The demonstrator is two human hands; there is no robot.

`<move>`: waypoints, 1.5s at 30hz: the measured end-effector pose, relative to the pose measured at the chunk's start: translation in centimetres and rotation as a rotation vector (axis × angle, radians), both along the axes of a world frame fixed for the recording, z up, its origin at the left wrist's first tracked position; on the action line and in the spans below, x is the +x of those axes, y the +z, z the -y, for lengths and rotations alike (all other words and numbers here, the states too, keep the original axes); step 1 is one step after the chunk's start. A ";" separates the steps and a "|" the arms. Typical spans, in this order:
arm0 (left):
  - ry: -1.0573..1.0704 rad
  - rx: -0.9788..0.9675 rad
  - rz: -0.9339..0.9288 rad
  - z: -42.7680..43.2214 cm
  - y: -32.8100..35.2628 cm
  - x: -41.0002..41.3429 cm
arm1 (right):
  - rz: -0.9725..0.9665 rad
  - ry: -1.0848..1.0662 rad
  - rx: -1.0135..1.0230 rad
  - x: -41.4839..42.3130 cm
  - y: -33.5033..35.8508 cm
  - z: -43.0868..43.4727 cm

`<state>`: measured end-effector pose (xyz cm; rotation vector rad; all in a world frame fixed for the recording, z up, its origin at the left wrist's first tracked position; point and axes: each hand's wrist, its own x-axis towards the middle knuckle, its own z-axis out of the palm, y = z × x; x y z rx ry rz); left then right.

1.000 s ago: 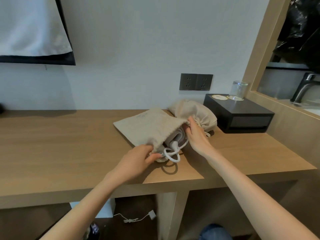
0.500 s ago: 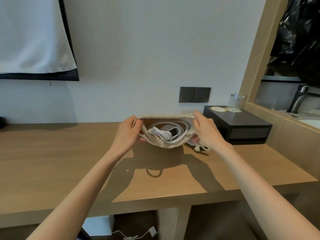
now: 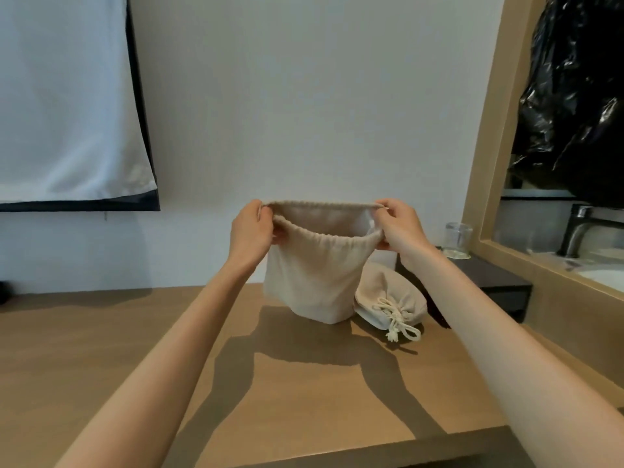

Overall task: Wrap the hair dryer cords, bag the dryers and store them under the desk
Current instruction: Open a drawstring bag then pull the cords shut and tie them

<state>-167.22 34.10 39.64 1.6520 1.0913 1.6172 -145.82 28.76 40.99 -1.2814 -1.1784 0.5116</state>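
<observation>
Both hands are raised above the desk [image 3: 101, 349], each pinching one side of the mouth of a beige drawstring bag [image 3: 314, 275]: the left hand [image 3: 251, 233] grips the left rim, the right hand [image 3: 398, 228] the right rim, and between them the opening is stretched wide. The bag hangs upright, its base just above or touching the desktop; which cannot be told. Its contents are hidden from this angle, though the sagging body suggests a dryer inside. A second bag [image 3: 388, 302], already cinched and with its cord [image 3: 398, 319] knotted, lies just beside it to the right. The step in hand appears to be bagging the second dryer; the next move calls for drawing the cord tight, then carrying both bags beneath the desk. Behind stands a plain white wall; a dark box [image 3: 493, 288] with a drinking glass [image 3: 457, 239] on it sits at right, beside a mirror frame [image 3: 486, 170].
</observation>
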 end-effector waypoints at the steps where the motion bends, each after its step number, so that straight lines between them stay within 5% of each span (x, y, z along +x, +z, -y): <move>1: -0.004 0.006 0.019 -0.5 0.6 0.0 | 0.054 -0.023 0.018 0.0 0.3 -0.2; 13: -0.067 -0.180 0.304 -4.8 0.7 1.0 | -0.346 0.161 0.016 -2.7 0.2 -3.7; 28: -0.188 -0.147 0.399 -3.8 -3.5 -1.7 | -0.429 0.195 0.075 -4.7 -1.2 -7.1; 35: 0.005 -0.078 0.287 -1.9 -7.3 -2.9 | -0.020 0.115 0.057 -4.3 -2.6 -4.6; 45: -0.010 -0.175 0.156 3.4 -12.9 -3.2 | 0.101 -0.028 -0.185 -4.8 -9.6 -0.9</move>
